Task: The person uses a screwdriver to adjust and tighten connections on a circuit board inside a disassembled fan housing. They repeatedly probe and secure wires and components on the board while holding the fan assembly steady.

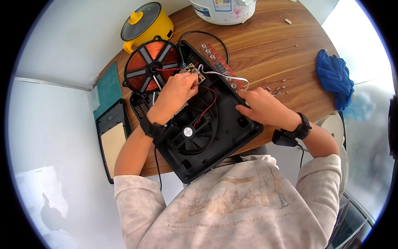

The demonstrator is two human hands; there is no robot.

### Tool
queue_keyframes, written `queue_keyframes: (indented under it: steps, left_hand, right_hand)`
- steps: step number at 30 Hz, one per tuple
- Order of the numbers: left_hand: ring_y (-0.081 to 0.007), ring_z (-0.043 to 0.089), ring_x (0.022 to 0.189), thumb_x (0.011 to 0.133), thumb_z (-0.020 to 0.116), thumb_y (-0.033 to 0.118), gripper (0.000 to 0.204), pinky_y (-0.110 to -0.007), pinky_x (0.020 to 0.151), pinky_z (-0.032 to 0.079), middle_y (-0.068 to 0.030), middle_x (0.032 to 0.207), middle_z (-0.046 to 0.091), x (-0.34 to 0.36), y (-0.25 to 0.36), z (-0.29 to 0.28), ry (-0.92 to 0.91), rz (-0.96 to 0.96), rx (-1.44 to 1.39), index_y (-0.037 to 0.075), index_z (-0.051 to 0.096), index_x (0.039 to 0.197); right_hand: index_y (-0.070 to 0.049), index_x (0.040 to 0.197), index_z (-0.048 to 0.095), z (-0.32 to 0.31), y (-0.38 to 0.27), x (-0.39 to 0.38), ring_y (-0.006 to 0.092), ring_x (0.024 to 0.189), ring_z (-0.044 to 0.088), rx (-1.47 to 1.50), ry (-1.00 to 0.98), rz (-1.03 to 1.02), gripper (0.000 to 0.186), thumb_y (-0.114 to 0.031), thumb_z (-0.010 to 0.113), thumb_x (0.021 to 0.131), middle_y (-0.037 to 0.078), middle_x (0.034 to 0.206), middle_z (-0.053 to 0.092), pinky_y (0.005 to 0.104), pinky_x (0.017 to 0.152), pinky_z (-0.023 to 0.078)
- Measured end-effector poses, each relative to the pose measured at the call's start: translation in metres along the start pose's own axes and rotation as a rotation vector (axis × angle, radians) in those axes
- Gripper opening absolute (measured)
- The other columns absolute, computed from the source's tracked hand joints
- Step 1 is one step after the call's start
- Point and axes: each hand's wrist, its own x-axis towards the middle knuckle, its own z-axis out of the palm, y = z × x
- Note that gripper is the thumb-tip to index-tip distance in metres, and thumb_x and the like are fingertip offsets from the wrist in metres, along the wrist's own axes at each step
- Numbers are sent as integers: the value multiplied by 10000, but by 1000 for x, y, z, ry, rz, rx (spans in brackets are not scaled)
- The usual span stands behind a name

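An opened induction cooker's black casing (228, 120) lies tilted at the table's near edge, with a fan (192, 143) inside. My left hand (176, 91) is closed, its fingertips down at a small circuit board (199, 74) with wires; what they pinch is hidden. Beside that hand, the round copper coil (143, 62) rests over the casing's far left corner. My right hand (265, 106) grips the casing's right rim, thumb on the inner side. Just beyond it lies a red display board (219, 62), joined by a white ribbon cable (224, 76).
A yellow pot (155, 31) with a lid and a white appliance (226, 14) stand at the back. Several small pale pieces (278, 88) lie right of the casing. A blue cloth (333, 79) hangs at the right edge. A black-framed panel (112, 141) and green mat (107, 89) are left.
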Motion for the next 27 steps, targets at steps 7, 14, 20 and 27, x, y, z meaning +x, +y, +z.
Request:
queue_keyframes:
  steps: [7, 14, 20, 27]
  left_hand:
    - [-375, 667, 794, 822, 686, 28, 86, -456, 713, 527, -183, 798, 655, 1, -4, -1, -23, -26, -61, -12, 611, 839]
    - [-291, 682, 711, 826, 717, 21, 101, -380, 671, 532, -148, 785, 664, -1, -11, 5, 19, -10, -67, -16, 630, 862]
    - [-301, 691, 733, 811, 713, 14, 97, -388, 687, 540, -147, 784, 667, -4, -10, 3, 33, -3, -59, -8, 634, 862]
    - [-328, 696, 760, 790, 716, 17, 101, -401, 701, 544, -154, 791, 674, 0, -12, 2, 28, 22, -65, -5, 636, 848]
  right_hand:
    - [62, 1003, 642, -2, -4, -1, 476, 764, 644, -14, -3, 24, 309, -219, 720, 903, 266, 740, 648, 510, 704, 522]
    - [24, 1030, 589, -18, -14, 2, 452, 775, 680, -134, -56, 16, 365, -293, 725, 911, 245, 768, 678, 526, 702, 546]
    - [1, 1020, 614, -37, -24, 42, 442, 813, 683, -123, 140, -57, 352, -324, 703, 917, 221, 826, 701, 527, 734, 542]
    - [26, 962, 674, -26, -28, 129, 413, 880, 699, -386, 82, -152, 308, -263, 726, 873, 215, 877, 714, 480, 756, 565]
